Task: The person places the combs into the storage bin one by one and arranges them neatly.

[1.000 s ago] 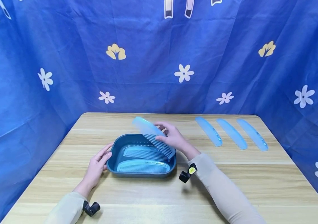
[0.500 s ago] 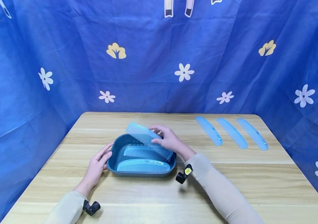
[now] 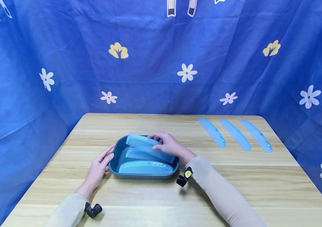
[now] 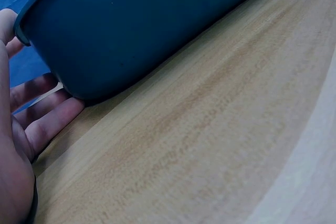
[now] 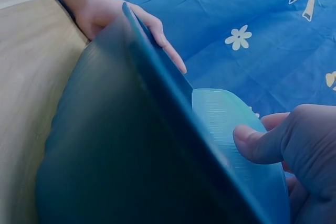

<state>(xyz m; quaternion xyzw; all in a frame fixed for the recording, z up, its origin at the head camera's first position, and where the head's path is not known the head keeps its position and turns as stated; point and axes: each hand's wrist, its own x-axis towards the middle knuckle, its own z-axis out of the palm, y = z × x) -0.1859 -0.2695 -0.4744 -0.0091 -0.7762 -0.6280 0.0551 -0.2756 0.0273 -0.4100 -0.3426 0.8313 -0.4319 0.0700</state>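
A translucent light-blue comb (image 3: pixel 140 141), long and curved along its back, lies along the far side of a dark teal, round-cornered basin (image 3: pixel 143 177), teeth facing the near side, its right part covered by the right hand (image 3: pixel 172 145), whose grip pinches it; a middle comb (image 3: pixel 146 155) and a near comb (image 3: pixel 145 168) lie inside with arched backs facing away; to the basin's right, a left-hand comb (image 3: pixel 212 132), a central comb (image 3: pixel 235 135) and a rightmost comb (image 3: pixel 256 135) lie flat, slanted and apart.
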